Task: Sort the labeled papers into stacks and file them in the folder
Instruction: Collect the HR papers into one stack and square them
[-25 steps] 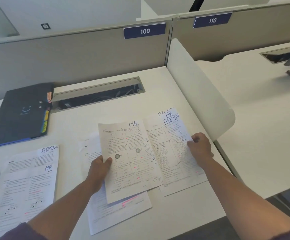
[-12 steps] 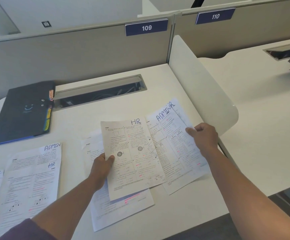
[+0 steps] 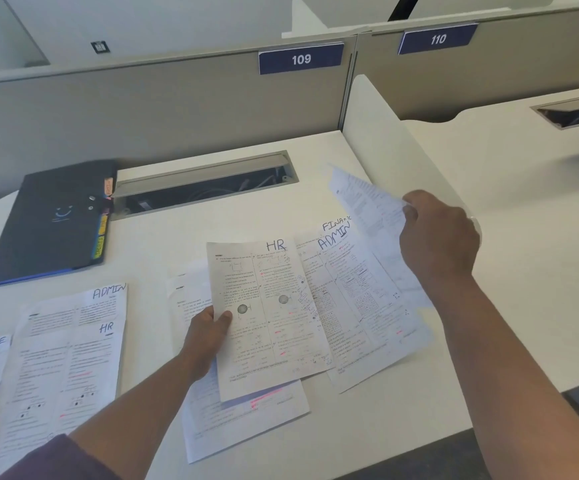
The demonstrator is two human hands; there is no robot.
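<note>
Two hands work my desk: left hand (image 3: 208, 336) pinches the HR sheet (image 3: 267, 317) at six o'clock, right hand (image 3: 437, 237) grips a lifted sheet (image 3: 367, 206) at two o'clock, thin, floppy paper best held by edges.

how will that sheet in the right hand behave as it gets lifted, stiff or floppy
Probably floppy: the sheet held by the right hand already curves and blurs in the air, gripped at one edge only. It looks thin and light, so it may flutter or fold. It likely slides easily off the ADMIN sheet beneath.
</note>
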